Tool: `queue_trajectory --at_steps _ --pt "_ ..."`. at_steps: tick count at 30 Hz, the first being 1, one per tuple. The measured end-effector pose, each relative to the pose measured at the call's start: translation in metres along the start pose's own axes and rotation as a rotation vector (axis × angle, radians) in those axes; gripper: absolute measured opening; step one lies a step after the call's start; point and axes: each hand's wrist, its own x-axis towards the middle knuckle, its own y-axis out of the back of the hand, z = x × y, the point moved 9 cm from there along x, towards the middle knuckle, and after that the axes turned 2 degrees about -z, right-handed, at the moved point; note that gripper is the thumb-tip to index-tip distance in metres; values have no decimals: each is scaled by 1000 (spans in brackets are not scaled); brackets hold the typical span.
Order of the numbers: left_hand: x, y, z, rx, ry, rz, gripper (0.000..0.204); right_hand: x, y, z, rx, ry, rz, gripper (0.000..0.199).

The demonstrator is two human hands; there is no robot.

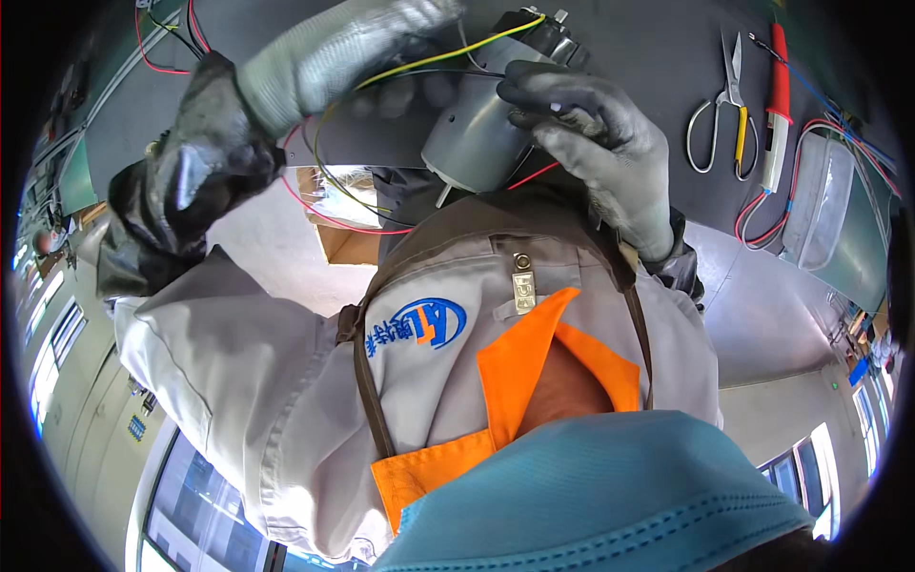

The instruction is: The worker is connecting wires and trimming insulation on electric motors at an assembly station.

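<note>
A grey cylindrical motor (477, 138) lies tilted on the dark bench, its shaft pointing toward me and a black fitting at its far end. My right hand (610, 143), in a grey glove with dark fingertips, is at the motor's right side. Its fingers are curled closed where a black wire (438, 71) meets them. Smeared by motion, my gloved left hand (372, 43) is up and left of the motor; its fingers cannot be made out. A yellow-green wire (448, 50) arcs from the motor's far end past that hand. Red and black wires loop below my left forearm.
Scissors (731, 105) with one yellow-wrapped handle lie on the right of the bench (658, 48). Beside them is a red-and-white corded tool (777, 105). A clear tray (820, 200) and loose wires sit farther right. More wires (167, 43) lie at upper left. An open carton (348, 243) stands below.
</note>
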Motion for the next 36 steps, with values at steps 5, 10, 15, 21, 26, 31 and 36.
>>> queue_trajectory --at_steps 5,10,15,21,26,31,36 --pt "17 -15 37 280 -88 264 35 4 -2 -7 -188 206 19 21" --pt "22 -26 -4 -287 340 635 26 28 6 -27 -297 250 183 23" --pt "27 -32 -13 -504 211 677 33 47 26 -22 -115 199 187 45" --pt "30 -35 -25 -708 58 632 37 50 28 -24 -83 -58 196 51" --pt "54 -41 -26 -820 -64 486 36 64 38 -28 -157 -275 41 52" --pt "66 -50 -5 -655 83 670 31 43 47 -30 -139 -157 85 61" --pt "65 -49 -14 -719 53 621 28 26 56 -27 15 136 216 66"
